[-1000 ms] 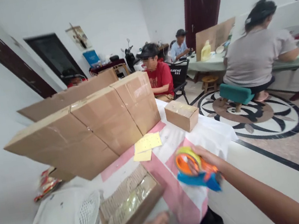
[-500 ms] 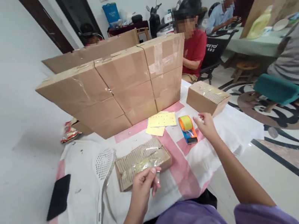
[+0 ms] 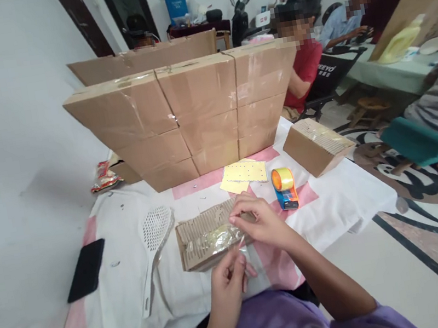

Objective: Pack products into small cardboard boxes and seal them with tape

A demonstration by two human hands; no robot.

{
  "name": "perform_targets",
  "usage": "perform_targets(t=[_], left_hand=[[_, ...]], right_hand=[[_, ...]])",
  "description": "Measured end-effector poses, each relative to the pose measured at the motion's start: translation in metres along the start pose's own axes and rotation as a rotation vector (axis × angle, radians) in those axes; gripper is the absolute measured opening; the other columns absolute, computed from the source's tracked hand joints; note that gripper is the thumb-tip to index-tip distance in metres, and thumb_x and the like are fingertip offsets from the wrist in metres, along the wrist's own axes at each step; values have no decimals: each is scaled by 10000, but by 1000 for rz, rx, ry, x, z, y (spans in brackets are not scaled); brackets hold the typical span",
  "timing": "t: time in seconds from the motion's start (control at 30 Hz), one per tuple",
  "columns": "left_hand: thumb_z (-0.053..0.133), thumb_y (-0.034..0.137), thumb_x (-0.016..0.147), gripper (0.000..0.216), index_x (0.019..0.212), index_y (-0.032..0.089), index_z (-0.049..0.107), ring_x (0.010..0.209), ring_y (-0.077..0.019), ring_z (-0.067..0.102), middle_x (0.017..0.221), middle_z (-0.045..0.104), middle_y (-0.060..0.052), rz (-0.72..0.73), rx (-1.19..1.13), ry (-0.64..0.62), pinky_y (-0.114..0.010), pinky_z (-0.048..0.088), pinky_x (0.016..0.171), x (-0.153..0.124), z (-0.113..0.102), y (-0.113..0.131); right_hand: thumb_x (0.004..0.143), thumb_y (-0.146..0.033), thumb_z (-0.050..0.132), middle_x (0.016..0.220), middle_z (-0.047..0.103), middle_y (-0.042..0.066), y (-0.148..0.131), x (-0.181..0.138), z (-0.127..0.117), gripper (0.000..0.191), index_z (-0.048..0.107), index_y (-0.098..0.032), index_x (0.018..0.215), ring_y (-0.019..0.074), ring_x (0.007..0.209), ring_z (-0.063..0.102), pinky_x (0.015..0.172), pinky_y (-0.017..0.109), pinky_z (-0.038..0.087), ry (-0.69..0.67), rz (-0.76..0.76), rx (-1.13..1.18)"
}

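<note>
A small cardboard box (image 3: 198,245) with a ribbed top and shiny clear tape across it lies on the cloth in front of me. My left hand (image 3: 229,276) is closed at its near right edge, finger and thumb pinching a strip of clear tape (image 3: 241,242). Over the box's right end, my right hand (image 3: 259,221) is closed in a pinch where the strip appears to reach; its fingertips partly hide it. An orange and blue tape dispenser (image 3: 285,189) with a yellow roll stands just beyond my right hand. Behind it lie yellow cards (image 3: 245,173).
A white slotted skimmer (image 3: 157,232) and a black phone-like slab (image 3: 86,270) lie to the left. A wall of taped cardboard boxes (image 3: 203,116) stands at the back. Another box (image 3: 318,145) sits right. People are seated beyond; a teal stool (image 3: 417,141) stands on the floor.
My right hand has moved left from beside the tape dispenser to the box, close to my left hand. The left hand still pinches the clear strip. The view has shifted slightly.
</note>
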State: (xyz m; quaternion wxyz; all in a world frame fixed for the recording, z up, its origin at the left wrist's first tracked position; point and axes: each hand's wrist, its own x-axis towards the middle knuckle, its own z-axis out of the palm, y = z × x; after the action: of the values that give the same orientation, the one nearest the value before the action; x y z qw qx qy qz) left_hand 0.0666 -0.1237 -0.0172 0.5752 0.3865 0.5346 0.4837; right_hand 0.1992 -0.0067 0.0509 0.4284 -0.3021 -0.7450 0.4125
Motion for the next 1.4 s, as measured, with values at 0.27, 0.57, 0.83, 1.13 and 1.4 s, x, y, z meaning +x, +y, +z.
perform_targets(t=[0.27,0.57,0.83,1.13,1.4], left_hand=[[566,647,905,1021,1617,163,16,421,-69,392,746,747,-40,-43,-139,65,-194,332,457,-9,-3,8],[605,682,840,626,1106,116,649,421,-105,413,435,539,46,-34,-54,208,-208,292,456,-1,-19,-1],[647,387,907,261,1086,197,654,684,-151,585,872,703,-38,440,461,531,-257,477,640,10,-52,21],[519,340,967,352,1268,187,621,964,-242,703,1130,751,-109,453,786,434,-362,533,853,23,-55,13],[390,733,928,781,1433,145,492,719,-218,679,850,776,-80,358,249,320,-321,498,673,-2,-55,18]], right_hand=[[869,-129,662,760,669,4,17,46,20,146,682,-198,742,174,790,568,774,312,413,-179,88,-138],[890,-190,594,743,673,-13,22,59,21,128,667,-187,785,152,731,605,703,266,435,-211,227,-99],[939,-264,607,755,677,-5,-6,51,3,169,655,-205,788,153,731,617,705,280,459,-303,162,14],[903,-371,718,681,633,-20,-19,50,-8,217,659,-205,776,125,650,565,650,267,437,-258,162,380],[854,-384,737,682,642,-19,-3,54,22,220,668,-193,769,132,661,578,655,267,439,-360,309,430]])
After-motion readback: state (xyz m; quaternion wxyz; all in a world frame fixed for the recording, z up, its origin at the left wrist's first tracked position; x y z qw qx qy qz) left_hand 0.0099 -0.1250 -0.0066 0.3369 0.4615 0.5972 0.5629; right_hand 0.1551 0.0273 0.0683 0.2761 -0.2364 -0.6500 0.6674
